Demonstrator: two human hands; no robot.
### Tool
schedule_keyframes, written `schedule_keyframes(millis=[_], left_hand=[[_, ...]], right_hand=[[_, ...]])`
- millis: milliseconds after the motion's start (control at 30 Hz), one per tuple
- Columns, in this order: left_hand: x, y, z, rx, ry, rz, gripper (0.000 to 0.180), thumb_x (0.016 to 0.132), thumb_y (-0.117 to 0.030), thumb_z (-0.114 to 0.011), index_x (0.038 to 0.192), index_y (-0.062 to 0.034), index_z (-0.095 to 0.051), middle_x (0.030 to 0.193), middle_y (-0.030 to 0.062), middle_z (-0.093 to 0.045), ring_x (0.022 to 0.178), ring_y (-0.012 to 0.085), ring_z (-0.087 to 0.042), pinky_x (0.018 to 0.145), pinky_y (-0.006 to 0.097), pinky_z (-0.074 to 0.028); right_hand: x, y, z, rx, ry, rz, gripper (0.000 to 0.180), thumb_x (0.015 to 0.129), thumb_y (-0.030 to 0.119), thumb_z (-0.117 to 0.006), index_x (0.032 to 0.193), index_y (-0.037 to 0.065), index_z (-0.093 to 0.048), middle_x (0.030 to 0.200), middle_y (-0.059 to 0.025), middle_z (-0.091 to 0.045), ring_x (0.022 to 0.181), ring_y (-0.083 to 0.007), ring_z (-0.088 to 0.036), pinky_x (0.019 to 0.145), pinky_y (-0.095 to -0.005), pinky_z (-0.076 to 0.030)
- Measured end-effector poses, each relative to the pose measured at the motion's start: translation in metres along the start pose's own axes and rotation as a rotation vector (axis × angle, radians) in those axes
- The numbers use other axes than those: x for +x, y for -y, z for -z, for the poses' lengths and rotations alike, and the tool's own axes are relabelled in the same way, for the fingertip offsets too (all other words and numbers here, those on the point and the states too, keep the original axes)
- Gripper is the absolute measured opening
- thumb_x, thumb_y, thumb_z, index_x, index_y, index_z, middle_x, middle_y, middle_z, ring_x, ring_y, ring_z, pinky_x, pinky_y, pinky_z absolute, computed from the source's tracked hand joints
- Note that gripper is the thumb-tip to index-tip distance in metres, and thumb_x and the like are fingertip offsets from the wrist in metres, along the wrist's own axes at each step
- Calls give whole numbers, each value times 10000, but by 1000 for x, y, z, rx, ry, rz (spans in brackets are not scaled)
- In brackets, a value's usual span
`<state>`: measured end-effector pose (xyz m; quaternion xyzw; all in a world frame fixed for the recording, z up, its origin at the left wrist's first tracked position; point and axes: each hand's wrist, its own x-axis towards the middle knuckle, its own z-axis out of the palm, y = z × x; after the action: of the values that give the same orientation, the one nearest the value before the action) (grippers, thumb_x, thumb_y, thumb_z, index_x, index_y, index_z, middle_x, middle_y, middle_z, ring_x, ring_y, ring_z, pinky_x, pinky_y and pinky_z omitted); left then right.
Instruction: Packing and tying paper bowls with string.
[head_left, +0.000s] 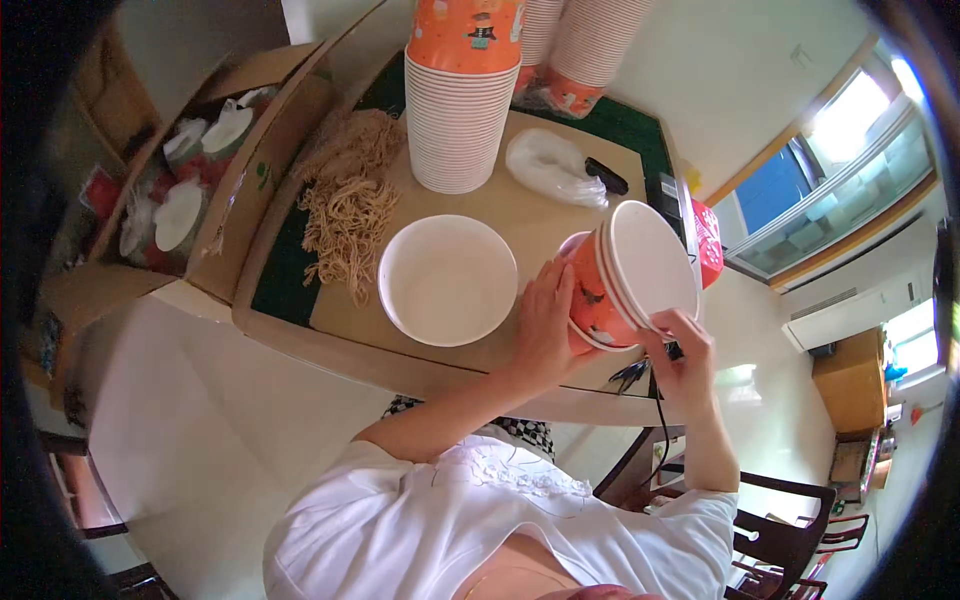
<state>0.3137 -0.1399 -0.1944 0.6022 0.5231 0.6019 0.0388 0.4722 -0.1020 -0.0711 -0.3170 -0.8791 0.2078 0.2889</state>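
My left hand is wrapped against the side of a short nest of orange paper tubs, which tilts with its white mouth to the right. Several rims show close together there. On the near right of that mouth, the fingers of my right hand pinch the rim. Another tub's rim partly shows behind the nest, mostly hidden by it and my left hand. Left of my hands, a single paper tub stands on the table with its white inside facing up. Beyond it rises a tall stack of paper tubs, orange at the top.
A tangle of tan string lies left on the table. Further stacks of tubs stand at the back. A clear plastic bag lies beside a black object. An open cardboard box borders the table's left side.
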Motion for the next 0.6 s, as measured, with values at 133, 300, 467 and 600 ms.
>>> schedule_keyframes(millis=[133,300,467,600], left_hand=[[-4,-10,8,12,82,67,1113,597,-373,-812,1423,-42,-143,1433,260,-152,1296,466,-221,994,590,-252],[-12,-9,7,116,145,30,1047,607,-350,-807,1422,-96,-201,1444,222,-171,1309,449,-208,1013,578,-238],[-15,-18,13,188,233,-49,939,634,-320,-785,1394,-99,-280,1440,224,-194,1330,438,-192,1042,588,-188],[-18,-16,18,231,336,-6,838,649,-291,-760,1356,-105,-351,1414,200,-256,1337,410,-191,1050,596,-172]], right_hand=[[-2,7,34,-6,-204,-15,104,765,-33,-610,866,-21,-588,768,-84,-597,734,-148,-580,670,-274,-457],[28,-23,84,-51,-440,50,113,836,66,-618,910,-8,-575,808,-5,-554,718,-95,-492,689,-237,-407],[84,-102,40,-138,-206,-67,146,828,157,-600,818,12,-584,618,-95,-529,612,-101,-495,577,-277,-418],[85,-141,10,-142,-193,-179,151,830,169,-596,839,20,-617,629,-119,-550,603,-137,-517,587,-303,-439]])
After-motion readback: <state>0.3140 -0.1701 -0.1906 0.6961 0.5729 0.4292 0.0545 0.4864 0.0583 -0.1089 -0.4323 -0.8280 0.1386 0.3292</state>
